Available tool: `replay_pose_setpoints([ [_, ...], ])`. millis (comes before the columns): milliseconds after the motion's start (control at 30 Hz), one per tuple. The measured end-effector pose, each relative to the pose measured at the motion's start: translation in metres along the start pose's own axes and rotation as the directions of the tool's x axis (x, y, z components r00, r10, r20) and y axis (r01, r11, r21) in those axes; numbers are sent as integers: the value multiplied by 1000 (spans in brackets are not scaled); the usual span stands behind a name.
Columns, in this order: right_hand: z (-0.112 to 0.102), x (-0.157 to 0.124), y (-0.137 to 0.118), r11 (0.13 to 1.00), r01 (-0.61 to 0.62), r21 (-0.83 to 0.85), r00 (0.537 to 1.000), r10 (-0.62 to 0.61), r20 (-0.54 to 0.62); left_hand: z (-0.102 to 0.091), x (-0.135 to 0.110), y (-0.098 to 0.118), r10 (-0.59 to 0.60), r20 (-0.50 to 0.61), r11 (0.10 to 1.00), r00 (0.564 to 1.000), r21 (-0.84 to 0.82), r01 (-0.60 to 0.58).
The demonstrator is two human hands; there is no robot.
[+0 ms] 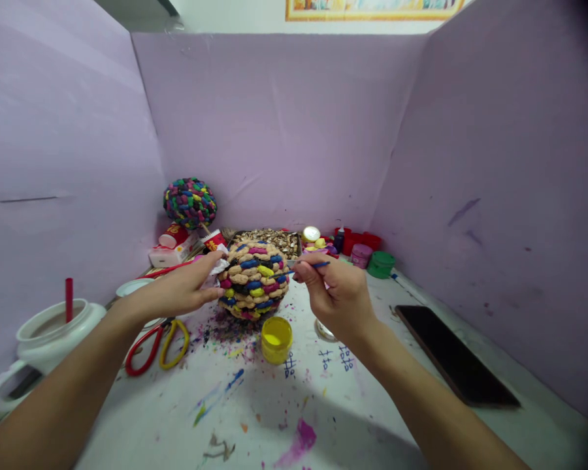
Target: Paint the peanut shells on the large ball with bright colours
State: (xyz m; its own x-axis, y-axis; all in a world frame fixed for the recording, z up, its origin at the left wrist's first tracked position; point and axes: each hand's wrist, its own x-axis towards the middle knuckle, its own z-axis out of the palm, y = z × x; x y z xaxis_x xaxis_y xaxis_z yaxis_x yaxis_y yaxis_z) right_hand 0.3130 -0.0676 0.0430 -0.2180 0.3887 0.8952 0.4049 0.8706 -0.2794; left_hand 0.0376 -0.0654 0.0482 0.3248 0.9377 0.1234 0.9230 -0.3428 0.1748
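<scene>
A ball covered in peanuts (pixel 247 277) stands in the middle of the table, some peanuts painted blue, pink, yellow or black and others bare. My left hand (pixel 196 281) grips its left side, with a crumpled white tissue (pixel 219 266) between fingers and ball. Pinched in my right hand (pixel 336 294) is a thin blue paintbrush (pixel 318 265), its tip at a yellow patch on the ball's right front. An uncapped jar of yellow paint (pixel 276 341) sits just in front of the ball.
Red-and-yellow-handled scissors (pixel 159 349) and a white pitcher (pixel 53 333) lie left; a dark phone (pixel 455 356) lies right. Behind are a finished-looking coloured ball (pixel 190 202), a tray of peanut shells (pixel 269 240) and paint jars (pixel 381 264). Lilac panels (pixel 284 130) enclose three sides.
</scene>
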Motion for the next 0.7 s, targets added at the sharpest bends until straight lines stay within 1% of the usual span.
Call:
replay_pose_setpoints([
  [233,-1,-1,2,1000,-29,-4,998,28,-58,0,-1,1,0,-20,1000,1000,-12,0],
  [300,-1,-1,2,1000,-28,-2,998,28,-62,1,-1,0,-1,-19,1000,1000,-13,0],
  [500,0,0,0,1000,22,16,997,-21,-68,1,0,-2,13,-5,1000,1000,2,-13],
  [600,-1,0,0,1000,26,17,997,-25,-74,1,-1,-1,15,-14,1000,1000,-4,-15],
  [700,-1,1,0,1000,8,11,999,-8,-52,0,-1,0,9,-11,1000,1000,1,-9],
])
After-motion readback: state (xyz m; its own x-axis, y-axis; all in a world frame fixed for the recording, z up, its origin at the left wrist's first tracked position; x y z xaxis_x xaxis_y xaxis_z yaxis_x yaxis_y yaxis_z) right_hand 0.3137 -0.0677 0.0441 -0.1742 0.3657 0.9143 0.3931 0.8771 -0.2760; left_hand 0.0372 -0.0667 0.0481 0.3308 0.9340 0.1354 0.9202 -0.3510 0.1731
